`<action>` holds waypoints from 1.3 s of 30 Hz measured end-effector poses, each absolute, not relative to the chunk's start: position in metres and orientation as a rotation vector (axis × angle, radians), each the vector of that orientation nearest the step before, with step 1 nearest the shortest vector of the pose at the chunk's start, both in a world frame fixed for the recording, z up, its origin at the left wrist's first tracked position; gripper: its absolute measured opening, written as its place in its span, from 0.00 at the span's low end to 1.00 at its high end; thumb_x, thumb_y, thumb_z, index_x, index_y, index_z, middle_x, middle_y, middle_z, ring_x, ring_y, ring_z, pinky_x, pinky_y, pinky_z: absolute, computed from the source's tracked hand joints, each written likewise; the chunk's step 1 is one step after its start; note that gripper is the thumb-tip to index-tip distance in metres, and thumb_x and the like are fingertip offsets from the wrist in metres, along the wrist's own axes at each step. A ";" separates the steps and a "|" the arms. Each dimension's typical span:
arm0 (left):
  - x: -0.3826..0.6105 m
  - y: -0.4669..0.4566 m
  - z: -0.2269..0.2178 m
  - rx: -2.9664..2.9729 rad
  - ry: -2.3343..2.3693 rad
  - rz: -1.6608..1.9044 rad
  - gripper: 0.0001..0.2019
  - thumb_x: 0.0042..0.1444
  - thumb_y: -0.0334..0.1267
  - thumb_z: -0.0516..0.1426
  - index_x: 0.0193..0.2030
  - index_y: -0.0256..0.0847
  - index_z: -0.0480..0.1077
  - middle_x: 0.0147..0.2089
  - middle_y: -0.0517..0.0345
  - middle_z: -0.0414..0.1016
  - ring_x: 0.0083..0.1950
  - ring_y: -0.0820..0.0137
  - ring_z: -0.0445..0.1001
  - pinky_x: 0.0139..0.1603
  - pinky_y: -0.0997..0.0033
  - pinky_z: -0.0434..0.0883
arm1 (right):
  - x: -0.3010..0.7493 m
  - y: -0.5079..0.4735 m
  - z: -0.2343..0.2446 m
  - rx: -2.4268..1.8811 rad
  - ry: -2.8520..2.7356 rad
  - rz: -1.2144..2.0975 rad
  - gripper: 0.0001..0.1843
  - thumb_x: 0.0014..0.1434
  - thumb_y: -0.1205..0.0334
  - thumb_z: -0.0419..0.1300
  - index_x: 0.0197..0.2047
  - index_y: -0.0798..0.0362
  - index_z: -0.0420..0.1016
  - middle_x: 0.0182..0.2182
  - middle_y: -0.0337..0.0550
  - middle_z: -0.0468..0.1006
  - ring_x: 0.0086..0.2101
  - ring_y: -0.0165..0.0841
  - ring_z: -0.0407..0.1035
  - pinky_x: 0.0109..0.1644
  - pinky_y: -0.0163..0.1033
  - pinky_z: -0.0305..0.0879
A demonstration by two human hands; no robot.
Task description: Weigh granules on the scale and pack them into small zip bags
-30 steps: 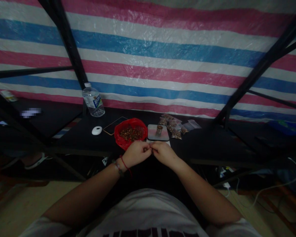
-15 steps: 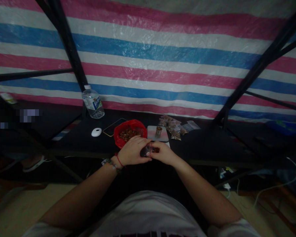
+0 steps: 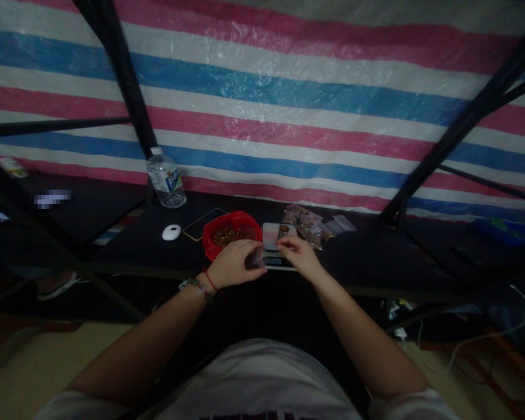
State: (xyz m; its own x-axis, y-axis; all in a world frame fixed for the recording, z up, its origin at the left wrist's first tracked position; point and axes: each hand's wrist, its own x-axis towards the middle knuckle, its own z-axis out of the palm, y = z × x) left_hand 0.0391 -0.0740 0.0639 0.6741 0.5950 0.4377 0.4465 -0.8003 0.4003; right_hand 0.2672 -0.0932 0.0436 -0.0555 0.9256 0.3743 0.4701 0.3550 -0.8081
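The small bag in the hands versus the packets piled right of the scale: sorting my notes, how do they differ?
The small bag is held off the table by the left hand; the packets lie piled on it. The small bag looks clear; the packets show brown contents. Both are small plastic bags.

Single head-worn view, looking forward and down; near the black table (image 3: pixel 126 248); striped tarp (image 3: pixel 289 105) behind.

our bare arms and white tee, seen from above

we wear a white short-sleeved shirt with dark lettering low on the chest; on our left wrist (image 3: pixel 201 284) sit a thin red string and a pale beaded bracelet, and our right hand (image 3: pixel 298 255) wears nothing.
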 end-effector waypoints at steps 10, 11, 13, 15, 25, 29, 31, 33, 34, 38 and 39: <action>0.036 -0.056 0.048 2.533 1.115 0.946 0.27 0.51 0.56 0.59 0.51 0.38 0.70 0.50 0.47 0.75 0.51 0.58 0.73 0.55 0.59 0.68 | 0.315 -0.017 0.008 -1.579 -1.679 0.292 0.26 0.46 0.57 0.67 0.49 0.57 0.73 0.46 0.52 0.76 0.48 0.40 0.69 0.55 0.48 0.62; 0.035 -0.055 0.047 2.529 1.134 0.938 0.27 0.51 0.56 0.59 0.51 0.38 0.70 0.50 0.48 0.75 0.51 0.58 0.73 0.55 0.59 0.68 | 0.314 -0.015 0.008 -1.578 -1.683 0.302 0.23 0.46 0.57 0.67 0.46 0.56 0.74 0.45 0.50 0.76 0.47 0.39 0.70 0.54 0.48 0.62; 0.035 -0.053 0.045 2.516 1.164 0.934 0.26 0.51 0.55 0.59 0.51 0.38 0.70 0.50 0.48 0.75 0.51 0.58 0.73 0.54 0.59 0.68 | 0.309 -0.016 0.011 -1.555 -1.666 0.354 0.19 0.48 0.58 0.66 0.43 0.56 0.75 0.42 0.48 0.77 0.44 0.38 0.71 0.52 0.46 0.64; 0.035 -0.051 0.043 2.504 1.178 0.946 0.25 0.51 0.54 0.59 0.51 0.39 0.70 0.50 0.49 0.75 0.51 0.59 0.73 0.53 0.60 0.69 | 0.301 -0.020 0.016 -1.494 -1.637 0.455 0.19 0.48 0.59 0.65 0.44 0.55 0.73 0.41 0.46 0.78 0.42 0.36 0.72 0.51 0.45 0.64; 0.038 -0.057 0.043 2.529 1.125 1.003 0.27 0.51 0.53 0.61 0.53 0.39 0.68 0.51 0.49 0.74 0.51 0.59 0.73 0.54 0.60 0.68 | 0.256 -0.065 0.037 -1.112 -1.675 0.821 0.23 0.45 0.59 0.69 0.43 0.53 0.69 0.41 0.43 0.76 0.44 0.35 0.72 0.53 0.44 0.65; 0.039 -0.062 0.045 2.531 1.083 1.017 0.26 0.51 0.51 0.61 0.53 0.39 0.67 0.51 0.48 0.74 0.51 0.59 0.73 0.54 0.59 0.68 | 0.254 -0.074 0.043 -1.095 -1.785 0.781 0.22 0.46 0.60 0.68 0.46 0.52 0.71 0.43 0.44 0.76 0.46 0.36 0.71 0.55 0.44 0.63; 0.041 -0.065 0.046 2.528 1.053 1.026 0.26 0.51 0.50 0.62 0.53 0.39 0.67 0.50 0.48 0.74 0.51 0.59 0.73 0.54 0.59 0.69 | 0.254 -0.079 0.045 -1.095 -1.780 0.785 0.21 0.46 0.61 0.68 0.44 0.53 0.71 0.42 0.43 0.76 0.44 0.36 0.71 0.53 0.43 0.65; 0.042 -0.067 0.047 2.521 1.026 1.041 0.25 0.50 0.49 0.62 0.53 0.40 0.67 0.50 0.49 0.74 0.51 0.60 0.73 0.54 0.59 0.68 | 0.254 -0.084 0.048 -1.121 -1.762 0.782 0.19 0.46 0.62 0.68 0.41 0.53 0.70 0.39 0.41 0.75 0.41 0.35 0.71 0.50 0.42 0.66; 0.043 -0.068 0.048 2.520 1.015 1.041 0.25 0.50 0.48 0.62 0.53 0.40 0.67 0.50 0.49 0.74 0.50 0.60 0.73 0.54 0.59 0.69 | 0.255 -0.087 0.049 -1.139 -1.762 0.778 0.18 0.45 0.62 0.68 0.40 0.53 0.70 0.38 0.40 0.75 0.40 0.35 0.71 0.49 0.42 0.66; 0.047 -0.074 0.050 2.545 0.977 0.990 0.25 0.49 0.47 0.63 0.53 0.39 0.67 0.49 0.49 0.75 0.50 0.60 0.74 0.53 0.60 0.69 | 0.258 -0.097 0.054 -1.163 -1.812 0.782 0.16 0.47 0.64 0.67 0.41 0.53 0.71 0.38 0.41 0.76 0.40 0.34 0.71 0.49 0.41 0.66; 0.048 -0.075 0.050 2.551 0.967 0.974 0.25 0.49 0.47 0.63 0.52 0.39 0.67 0.49 0.49 0.75 0.49 0.60 0.74 0.53 0.60 0.69 | 0.258 -0.100 0.055 -1.154 -1.822 0.787 0.16 0.48 0.64 0.66 0.42 0.53 0.71 0.38 0.41 0.76 0.40 0.34 0.71 0.50 0.41 0.67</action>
State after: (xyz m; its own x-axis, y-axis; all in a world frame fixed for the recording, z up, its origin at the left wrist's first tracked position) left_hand 0.0483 -0.0748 0.0502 0.5578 0.6607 0.5024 0.4973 -0.7507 0.4350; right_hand 0.2584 -0.0997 0.0546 -0.2430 0.9201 0.3072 0.4073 0.3842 -0.8286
